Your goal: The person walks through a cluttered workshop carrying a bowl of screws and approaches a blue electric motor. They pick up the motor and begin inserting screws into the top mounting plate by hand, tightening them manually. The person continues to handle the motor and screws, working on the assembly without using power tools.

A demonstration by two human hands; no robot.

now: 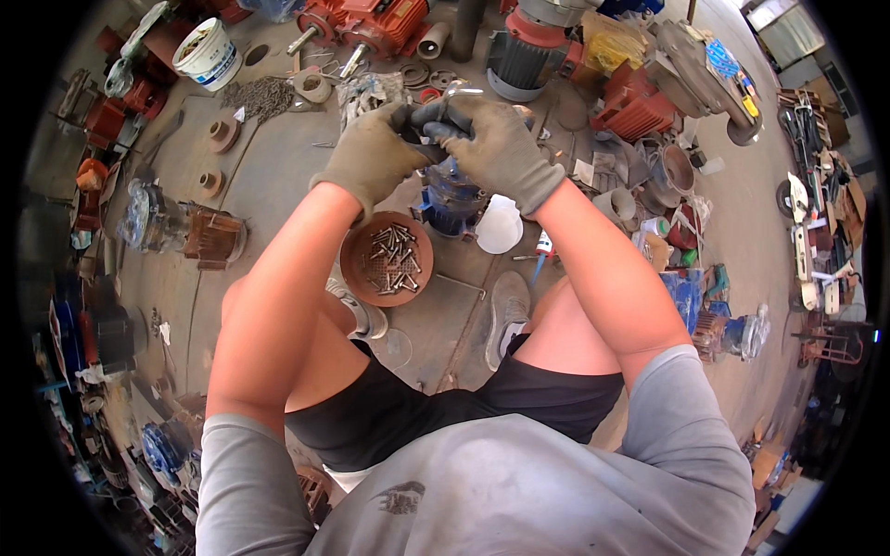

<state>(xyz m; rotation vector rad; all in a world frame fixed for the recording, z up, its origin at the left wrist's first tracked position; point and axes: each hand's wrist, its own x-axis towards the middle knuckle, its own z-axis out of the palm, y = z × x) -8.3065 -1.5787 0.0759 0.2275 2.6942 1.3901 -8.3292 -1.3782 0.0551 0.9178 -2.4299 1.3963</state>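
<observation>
My left hand (371, 153) and my right hand (496, 139), both in worn grey-brown gloves with dark fingertips, meet above a blue machine housing (450, 199) on the floor between my feet. The fingers of both are curled together. What they grip is mostly hidden; a shiny metal piece (464, 91) shows just beyond the right fingers. Below my left wrist stands a round reddish-brown bowl (349, 266) with several loose bolts (394, 248) in it. A white round lid-like piece (501, 227) lies right of the housing, beside a tube with a blue nozzle (543, 248).
A thin bent rod (464, 284) lies near my right shoe. Red motors (385, 23) and a grey-red motor (524, 56) stand ahead. At far left are a white bucket (206, 57), a chain pile (264, 97) and a brown motor (209, 236). Metal parts crowd the right.
</observation>
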